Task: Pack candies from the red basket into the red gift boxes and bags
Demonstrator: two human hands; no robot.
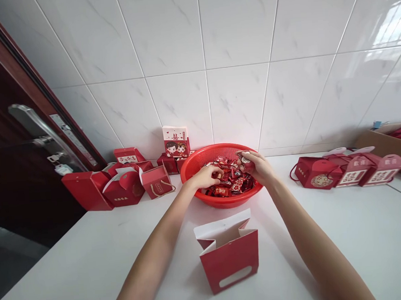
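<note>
A red plastic basket [224,203] stands against the tiled wall, holding many wrapped candies [237,185] in red and dark wrappers. Over its left side, my left hand [207,176] reaches in with curled fingers among the candies; what its fingertips hold, if anything, is hidden. My right hand [261,166], above the basket's right side, is closed around red wrapped candies [246,163]. Between my forearms, in front of the basket, an upright red paper gift box [230,259] has its top open and a white flap raised at the back. Its inside is mostly hidden.
Red gift boxes [124,188] cluster at the left, near a dark door with a metal handle [46,136]. A box with a cartoon couple [176,142] stands behind. Closed red boxes [349,170] line the right, beside a cardboard carton [376,141]. The white tabletop [92,265] ends at the left.
</note>
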